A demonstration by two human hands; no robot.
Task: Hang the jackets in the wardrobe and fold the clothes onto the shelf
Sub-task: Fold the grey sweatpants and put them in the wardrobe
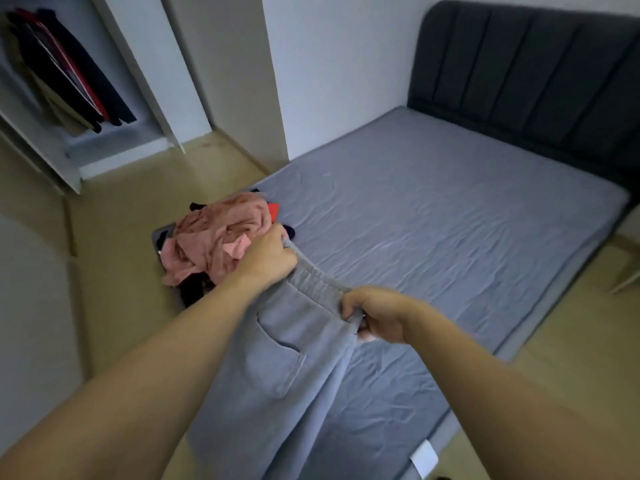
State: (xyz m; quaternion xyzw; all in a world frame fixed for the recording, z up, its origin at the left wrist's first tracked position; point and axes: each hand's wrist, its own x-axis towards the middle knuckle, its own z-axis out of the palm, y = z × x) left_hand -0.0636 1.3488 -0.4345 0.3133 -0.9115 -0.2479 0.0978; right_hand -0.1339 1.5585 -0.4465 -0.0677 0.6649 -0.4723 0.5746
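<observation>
Grey sweatpants [294, 375] with an elastic waistband and a back pocket hang in front of me over the near corner of the bed. My left hand [268, 258] grips one end of the waistband. My right hand [374, 313] pinches the other end, so the waistband is stretched between them. A heap of clothes [221, 237], topped by a pink garment with dark and red pieces under it, lies at the bed's left corner just beyond my left hand. Dark jackets [65, 71] hang in the open wardrobe [114, 147] at the upper left.
The bed [450, 216] has a wrinkled grey sheet and a dark padded headboard [526, 74] at the upper right. Beige floor [131, 209] lies between bed and wardrobe. A white wall column [221, 64] stands beside the wardrobe.
</observation>
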